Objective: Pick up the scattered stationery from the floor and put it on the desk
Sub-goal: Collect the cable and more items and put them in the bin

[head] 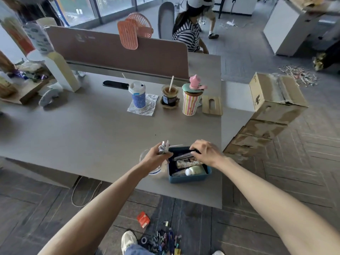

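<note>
My left hand (156, 155) grips a small bundle of stationery (164, 146), white and metallic pieces sticking up above my fist, just left of a blue box (189, 178) on the grey desk (92, 129). My right hand (206, 150) reaches over the box's far rim, fingers curled on a dark pen-like item (184, 155) lying in it. The box also holds a patterned tube and a pale bottle (195, 170). On the floor by my shoe lie a pile of scattered stationery (163, 240) and an orange packet (143, 219).
Three cups (138, 95) (170, 95) (191, 100) and a wooden block (212, 104) stand mid-desk before a brown divider. Stacked cardboard boxes (274, 100) sit right of the desk. A person in a striped shirt sits behind. More litter (298, 74) lies far right.
</note>
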Tool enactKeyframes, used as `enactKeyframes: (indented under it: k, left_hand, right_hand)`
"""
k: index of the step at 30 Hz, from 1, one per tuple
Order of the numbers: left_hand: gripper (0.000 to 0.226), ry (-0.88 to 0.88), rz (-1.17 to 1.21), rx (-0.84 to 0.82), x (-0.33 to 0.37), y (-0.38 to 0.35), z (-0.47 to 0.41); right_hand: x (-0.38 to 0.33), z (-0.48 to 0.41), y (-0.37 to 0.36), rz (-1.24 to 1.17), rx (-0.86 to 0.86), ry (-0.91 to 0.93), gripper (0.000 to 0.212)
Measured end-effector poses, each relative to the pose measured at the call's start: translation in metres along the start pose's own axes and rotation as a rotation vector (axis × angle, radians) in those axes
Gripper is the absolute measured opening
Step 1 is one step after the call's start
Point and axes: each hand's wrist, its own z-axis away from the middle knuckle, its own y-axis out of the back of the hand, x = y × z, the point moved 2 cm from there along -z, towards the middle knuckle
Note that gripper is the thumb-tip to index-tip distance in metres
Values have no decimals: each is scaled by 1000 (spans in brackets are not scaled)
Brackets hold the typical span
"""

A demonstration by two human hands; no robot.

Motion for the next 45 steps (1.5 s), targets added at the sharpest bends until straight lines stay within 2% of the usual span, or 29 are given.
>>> enactKeyframes:
  k: [4,6,9,12,16,19,25,28,31,36,40,45]
  left_hand:
    - [15,-4,28,-44,17,-32,-11]
    - [16,-8,22,-59,22,-47,-16]
    - [13,-23,123,-89,29,-65,-20]
    - [25,-60,254,-100,31,-73,-23]
    - [8,-114,252,-118,31,-75,-26]
    - [10,-131,169,-75,31,-67,-28]
    - [33,-32,-77,55,-1,-26,-33]
    - [43,-52,-309,-6,-8,-18,-30]
    - [41,-145,-509,-184,-7,-24,-30]
    - [47,-397,-884,-243,-4,-52,-38]
    - [56,-483,-922,-236,-3,-69,-42]
    - [36,-527,-923,-247,0,-52,-43]
  right_hand:
    - [21,21,10,-89,53,-93,23]
    - [25,28,14,-266,53,-190,30]
    - [23,34,17,-624,-46,-303,34]
    - [21,35,12,-768,-58,-345,32]
    - [12,31,8,-911,8,-364,30]
    - [4,23,9,-784,16,-348,30]
    - [-3,7,1,-138,-8,-112,16]
    - [-11,-3,-8,-3,-39,-39,27]
    - [-10,-5,-7,3,0,-67,30]
    - [19,12,3,-92,53,-153,21]
    - [34,24,8,-216,72,-210,22]
    - [35,30,3,-248,46,-229,22]
